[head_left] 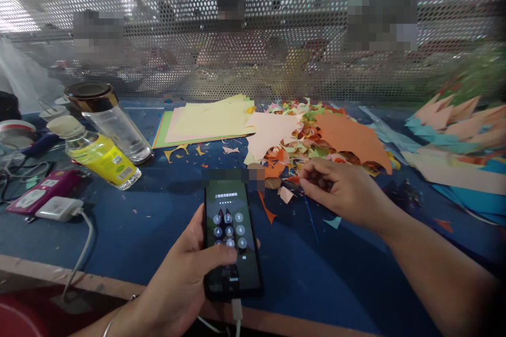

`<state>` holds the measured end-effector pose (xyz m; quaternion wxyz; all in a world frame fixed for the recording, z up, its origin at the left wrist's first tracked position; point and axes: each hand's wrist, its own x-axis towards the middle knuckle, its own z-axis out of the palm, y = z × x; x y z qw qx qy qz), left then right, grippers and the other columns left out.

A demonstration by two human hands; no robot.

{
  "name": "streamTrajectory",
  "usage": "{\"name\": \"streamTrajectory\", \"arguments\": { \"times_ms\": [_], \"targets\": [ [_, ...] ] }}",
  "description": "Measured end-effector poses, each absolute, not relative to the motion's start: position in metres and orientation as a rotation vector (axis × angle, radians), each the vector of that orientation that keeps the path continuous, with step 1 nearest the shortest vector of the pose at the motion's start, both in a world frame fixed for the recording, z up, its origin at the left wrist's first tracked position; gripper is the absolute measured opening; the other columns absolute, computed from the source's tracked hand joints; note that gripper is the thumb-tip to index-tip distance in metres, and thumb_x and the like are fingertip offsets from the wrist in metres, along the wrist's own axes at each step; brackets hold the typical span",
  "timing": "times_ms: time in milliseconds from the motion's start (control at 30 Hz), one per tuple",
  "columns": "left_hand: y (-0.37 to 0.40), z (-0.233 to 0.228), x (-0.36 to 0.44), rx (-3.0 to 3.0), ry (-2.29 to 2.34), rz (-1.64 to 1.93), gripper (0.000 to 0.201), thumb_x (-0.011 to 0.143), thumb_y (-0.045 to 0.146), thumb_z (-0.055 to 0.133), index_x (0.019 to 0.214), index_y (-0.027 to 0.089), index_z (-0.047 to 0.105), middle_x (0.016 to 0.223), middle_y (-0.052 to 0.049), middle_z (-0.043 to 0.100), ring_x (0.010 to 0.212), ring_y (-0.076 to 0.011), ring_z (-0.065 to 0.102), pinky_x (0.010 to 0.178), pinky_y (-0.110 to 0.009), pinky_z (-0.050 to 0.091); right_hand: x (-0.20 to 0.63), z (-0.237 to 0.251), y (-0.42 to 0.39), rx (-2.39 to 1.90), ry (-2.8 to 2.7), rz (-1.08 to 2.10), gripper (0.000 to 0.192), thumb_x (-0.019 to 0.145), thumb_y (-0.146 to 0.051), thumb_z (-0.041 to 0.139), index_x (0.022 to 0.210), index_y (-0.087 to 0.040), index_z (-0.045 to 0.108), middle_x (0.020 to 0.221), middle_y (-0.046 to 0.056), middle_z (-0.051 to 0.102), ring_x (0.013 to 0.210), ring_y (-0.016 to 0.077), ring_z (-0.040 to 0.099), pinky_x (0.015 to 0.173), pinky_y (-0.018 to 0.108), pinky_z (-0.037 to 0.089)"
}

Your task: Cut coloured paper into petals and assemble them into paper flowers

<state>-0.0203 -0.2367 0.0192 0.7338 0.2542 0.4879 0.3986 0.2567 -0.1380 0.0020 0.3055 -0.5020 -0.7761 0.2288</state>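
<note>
My left hand (193, 268) is closed around a black smartphone (253, 258), its thumb resting on the lit number keypad. A white charging cable (237, 310) is plugged into the phone's lower end. To the right, my right hand (336, 187) hovers low at the near edge of a heap of coloured paper scraps (292, 155). Its fingers are curled together, and whether they pinch something small is hard to make out. Beside the fingertips lie an orange paper strip (266, 208) and a thin blue stick (312, 221). A cut orange sheet (351, 139) covers part of the heap.
Coloured paper sheets (213, 124) are stacked at the back. On the left stand a yellow-labelled bottle (103, 158), a glass flask (114, 124) and a purple power bank (43, 192). Folded paper pieces (466, 142) lie right. A perforated metal screen (269, 73) closes the table's back.
</note>
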Motion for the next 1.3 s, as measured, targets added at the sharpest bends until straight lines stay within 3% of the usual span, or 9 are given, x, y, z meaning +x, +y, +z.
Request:
{"name": "streamTrajectory", "arguments": {
  "times_ms": [333,833,967,1100,1300],
  "targets": [
    [-0.235,0.030,-0.021,0.566,1.114,0.842,0.052,0.076,0.010,0.068,0.128,0.019,0.063,0.105,-0.011,0.080,0.091,-0.0206,0.074,0.079,-0.030,0.060,0.256,0.003,-0.138,-1.337,-2.066,0.599,0.018,0.088,-0.038,0.061,0.077,-0.024,0.058,0.060,-0.002,0.056,0.049,0.0108,0.050,0.046,0.024,0.042],
    [-0.230,0.016,-0.021,0.462,1.112,0.937,0.061,0.078,0.017,0.073,0.137,0.018,0.061,0.105,-0.015,0.080,0.085,-0.0233,0.076,0.071,-0.031,0.059,0.255,0.007,-0.139,-1.328,-2.075,0.610,0.019,0.089,-0.039,0.061,0.078,-0.024,0.057,0.061,-0.001,0.058,0.049,0.0114,0.051,0.047,0.025,0.044],
    [-0.225,0.024,-0.021,0.371,1.175,0.932,0.051,0.090,0.024,0.068,0.141,0.019,0.061,0.109,-0.013,0.080,0.088,-0.0241,0.077,0.075,-0.034,0.062,0.256,0.007,-0.139,-1.334,-2.079,0.595,0.020,0.089,-0.040,0.061,0.078,-0.024,0.056,0.060,-0.001,0.058,0.050,0.0115,0.051,0.047,0.025,0.044],
    [-0.215,0.039,-0.031,0.306,1.217,0.877,0.042,0.106,0.039,0.048,0.134,0.014,0.067,0.115,-0.014,0.080,0.093,-0.0252,0.078,0.080,-0.037,0.064,0.256,0.008,-0.140,-1.337,-2.079,0.597,0.019,0.088,-0.039,0.060,0.077,-0.024,0.056,0.061,-0.001,0.057,0.050,0.0113,0.050,0.048,0.026,0.045],
    [-0.199,0.046,-0.076,0.431,1.376,0.945,0.036,0.106,0.038,0.052,0.123,0.014,0.074,0.101,-0.009,0.083,0.083,-0.0206,0.079,0.072,-0.027,0.062,0.256,0.004,-0.140,-1.325,-2.057,0.606,0.019,0.090,-0.037,0.061,0.077,-0.025,0.055,0.059,-0.001,0.054,0.050,0.0119,0.048,0.048,0.027,0.044]
  ]
}}
